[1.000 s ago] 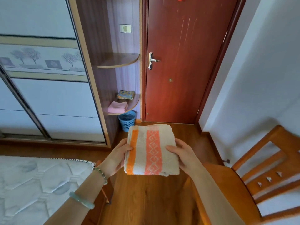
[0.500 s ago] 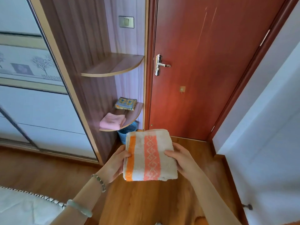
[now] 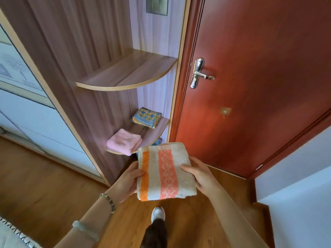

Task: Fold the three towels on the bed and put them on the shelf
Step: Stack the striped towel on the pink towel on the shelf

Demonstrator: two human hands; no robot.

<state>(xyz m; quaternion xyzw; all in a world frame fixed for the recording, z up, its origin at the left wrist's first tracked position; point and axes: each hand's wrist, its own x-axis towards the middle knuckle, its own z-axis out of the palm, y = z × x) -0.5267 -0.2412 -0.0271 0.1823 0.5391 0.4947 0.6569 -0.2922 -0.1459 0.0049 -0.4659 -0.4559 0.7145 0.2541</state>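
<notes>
**Last towel, crowded shelf**

The red door (image 3: 259, 86) stands closed beyond the hands and to their right. A wide swing on that side could knock the bundle against it. Ahead of the hands and slightly left, the lower shelf (image 3: 152, 135) shows only a bare strip between its two loads. The striped towel (image 3: 165, 171) looks wider than that strip. It may overhang the curved rim and slide off, or come unfolded if pushed in by one edge. The pink towel (image 3: 124, 141), nearest the left hand, seems to poke past the rim and could be nudged off. The patterned towel (image 3: 147, 117) lies farther back, by the wall.

The striped towel is folded and held level between both hands, its far edge near the shelf's rim. The left hand (image 3: 128, 181) grips its left edge with the thumb on top and the fingers hidden beneath. The right hand (image 3: 201, 174) clasps the right edge likewise.
</notes>
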